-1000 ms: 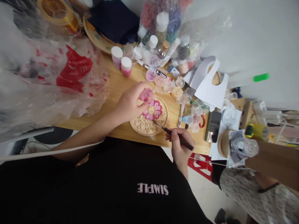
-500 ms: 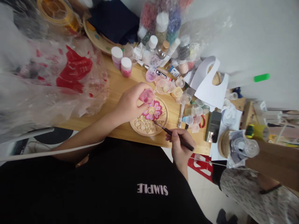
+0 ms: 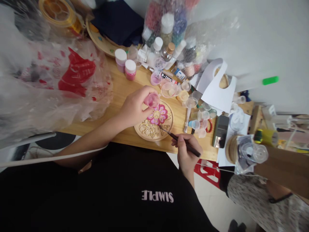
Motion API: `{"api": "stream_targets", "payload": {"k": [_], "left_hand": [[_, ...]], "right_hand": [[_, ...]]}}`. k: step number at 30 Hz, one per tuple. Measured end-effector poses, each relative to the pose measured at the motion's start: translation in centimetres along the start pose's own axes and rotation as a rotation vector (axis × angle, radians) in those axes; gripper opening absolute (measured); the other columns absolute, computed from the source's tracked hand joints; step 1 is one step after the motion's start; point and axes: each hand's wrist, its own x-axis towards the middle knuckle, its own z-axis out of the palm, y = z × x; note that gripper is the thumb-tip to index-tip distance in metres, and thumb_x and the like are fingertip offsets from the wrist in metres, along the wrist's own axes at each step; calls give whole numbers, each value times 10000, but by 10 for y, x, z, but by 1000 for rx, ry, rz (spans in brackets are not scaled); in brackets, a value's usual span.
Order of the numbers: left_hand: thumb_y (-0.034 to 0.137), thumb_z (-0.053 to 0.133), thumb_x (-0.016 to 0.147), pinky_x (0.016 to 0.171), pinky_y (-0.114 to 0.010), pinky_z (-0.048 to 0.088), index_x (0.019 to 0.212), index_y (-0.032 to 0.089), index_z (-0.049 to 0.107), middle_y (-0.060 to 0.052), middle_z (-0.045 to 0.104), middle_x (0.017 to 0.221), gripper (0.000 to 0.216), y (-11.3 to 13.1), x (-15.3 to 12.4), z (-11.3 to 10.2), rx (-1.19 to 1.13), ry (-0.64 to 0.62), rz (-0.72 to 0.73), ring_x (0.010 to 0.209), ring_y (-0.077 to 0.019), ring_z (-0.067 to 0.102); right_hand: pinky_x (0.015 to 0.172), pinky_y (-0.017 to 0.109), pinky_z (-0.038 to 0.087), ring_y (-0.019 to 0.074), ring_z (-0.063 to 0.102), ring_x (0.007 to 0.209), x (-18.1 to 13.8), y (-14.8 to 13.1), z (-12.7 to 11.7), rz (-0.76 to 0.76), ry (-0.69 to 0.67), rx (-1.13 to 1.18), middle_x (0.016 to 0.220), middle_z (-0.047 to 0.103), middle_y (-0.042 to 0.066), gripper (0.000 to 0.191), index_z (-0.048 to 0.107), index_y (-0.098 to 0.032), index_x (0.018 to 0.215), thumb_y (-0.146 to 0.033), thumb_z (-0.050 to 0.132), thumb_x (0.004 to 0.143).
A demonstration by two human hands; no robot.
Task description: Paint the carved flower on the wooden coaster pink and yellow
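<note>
A small clear cup [image 3: 152, 100] with pink stuff inside is held by my left hand [image 3: 135, 106], its fingers closed round the side. Under and beside that hand lies a round wooden disc [image 3: 154, 138] with gold raised outlines and a flower [image 3: 158, 115] in pink and magenta. My right hand [image 3: 187, 148] grips the dark handle of a thin tool [image 3: 177, 138] with a slim metal shaft. Its tip meets the disc just below the flower; whether it is a spatula or a brush is too small to tell.
Two white-lidded pink jars [image 3: 130, 69] stand behind my left hand. Several small plastic cups [image 3: 183, 95], a glue tube [image 3: 169, 77] and a dark phone-like object [image 3: 220, 131] lie to the right. A plastic bag [image 3: 79, 74] crowds the left. Another person's patterned sleeve [image 3: 256, 190] shows at lower right.
Both hands, the cup and the tool stay almost in place. The person at lower right has shifted slightly.
</note>
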Motion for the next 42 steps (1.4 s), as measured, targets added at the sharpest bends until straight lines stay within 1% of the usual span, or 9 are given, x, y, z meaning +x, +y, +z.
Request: {"api": "stream_targets", "payload": {"k": [6,14,20,24,29,34,42], "left_hand": [[106,613,830,860,-289,567,1094,192,602,-26,721,1040,278,0,0,0,14,-9,-26,947,-176,681],[95,617,825,850,-271,561,1082,189,604,-22,733,1044,275,0,0,0,8,8,8,941,-166,690],[107,625,830,851,-291,569,1094,195,608,-26,725,1039,279,0,0,0,42,-23,-19,943,-178,690],[107,619,830,844,-294,567,1094,194,606,-27,723,1035,278,-1,0,0,37,-24,-14,936,-179,688],[97,617,824,830,-277,559,1087,188,602,-20,719,1014,278,-2,0,0,-5,-3,39,913,-169,686],[101,635,825,806,-273,560,1080,192,604,-12,718,997,272,-1,1,-1,7,-21,16,876,-163,684],[95,640,833,817,-257,557,1081,183,601,-15,727,1012,266,-1,1,-2,-2,-14,32,892,-153,688]], "right_hand": [[565,288,524,159,673,598,0,-1,0,0,4,-7,693,721,8,237,698,-203,806,-391,667,946],[575,286,530,156,676,602,0,0,1,-28,17,-3,693,722,3,214,706,-207,810,-369,672,947],[566,290,514,149,641,576,0,2,0,-10,12,-28,684,703,1,240,690,-204,812,-395,658,954],[570,290,525,156,669,594,0,2,0,-4,-1,-29,707,721,8,239,691,-206,815,-396,655,955],[548,272,519,146,669,580,1,0,0,-19,-9,-19,689,722,2,221,697,-206,804,-364,655,953],[550,276,528,152,677,575,2,-2,1,-38,-10,-25,671,724,5,226,705,-203,797,-360,645,949],[574,277,537,145,675,577,0,-3,3,-60,-31,-18,696,737,2,176,726,-210,823,-306,644,945]]}}
